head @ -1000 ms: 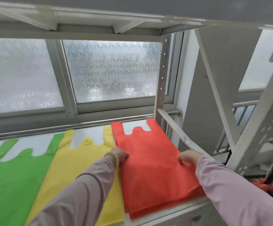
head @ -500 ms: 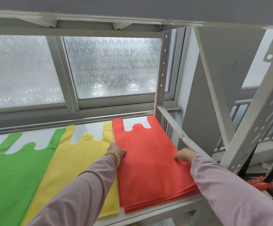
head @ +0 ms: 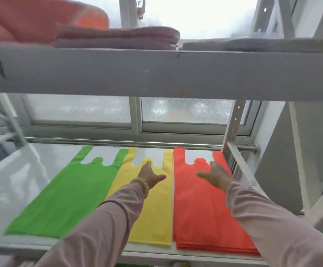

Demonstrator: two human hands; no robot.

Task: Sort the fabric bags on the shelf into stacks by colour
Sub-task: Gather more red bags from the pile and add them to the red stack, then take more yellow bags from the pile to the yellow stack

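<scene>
On the lower shelf point(head: 18, 185), my fingers lie spread and flat, gripping nothing: the left hand point(head: 150, 175) presses on the yellow bags point(head: 153, 212) just below the handle cut-out, the right hand point(head: 215, 175) on the red bags point(head: 201, 209) at the same height. I judge the open palms are there to smooth each stack and keep its edges square. The green bags point(head: 66, 197) lie untouched to the left, edge to edge with the yellow, and a thin strip of bare shelf separates yellow from red. All three point their handles toward the window point(head: 185, 112), so colours read apart at a glance. Folded cloth point(head: 118, 38) rests on the shelf above.
</scene>
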